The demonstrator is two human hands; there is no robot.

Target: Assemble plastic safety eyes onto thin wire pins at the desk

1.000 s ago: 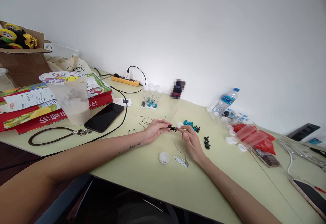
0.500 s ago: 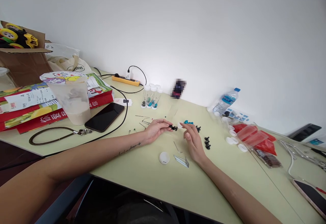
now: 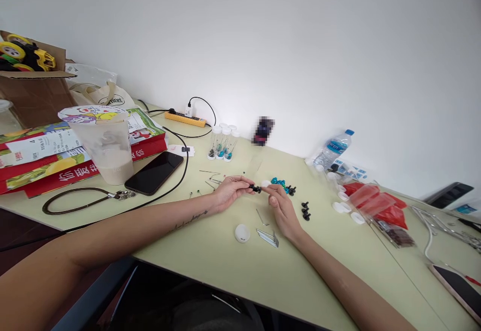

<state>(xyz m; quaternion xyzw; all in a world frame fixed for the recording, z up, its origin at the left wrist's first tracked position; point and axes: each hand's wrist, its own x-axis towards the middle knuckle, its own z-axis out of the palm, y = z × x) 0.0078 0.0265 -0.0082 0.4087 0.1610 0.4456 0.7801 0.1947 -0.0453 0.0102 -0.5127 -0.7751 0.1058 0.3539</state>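
Observation:
My left hand (image 3: 228, 194) pinches a small black knobbed part (image 3: 257, 189) between thumb and fingers above the table. My right hand (image 3: 284, 214) has its index finger stretched to the free end of that part, seeming to touch it; the other fingers are bent and nothing shows in them. Just behind the right hand lie small teal parts (image 3: 277, 181) and a white cap (image 3: 265, 184). More black knobbed parts (image 3: 306, 211) rest to its right. Nearer me are a bent metal hex key (image 3: 262, 217), a row of metal pins (image 3: 268, 238) and a small white lid (image 3: 242, 233) with tiny bits in it.
Clear capped tubes (image 3: 224, 143) stand behind the hands. On the left are a plastic cup (image 3: 108, 155), a phone (image 3: 155, 173) and a cord loop (image 3: 77, 196). A water bottle (image 3: 334, 149), white caps (image 3: 341, 207) and red bags (image 3: 391, 213) lie right.
My right hand has moved left, bringing its index fingertip to the black part. My left hand stays in place with its grip on the part.

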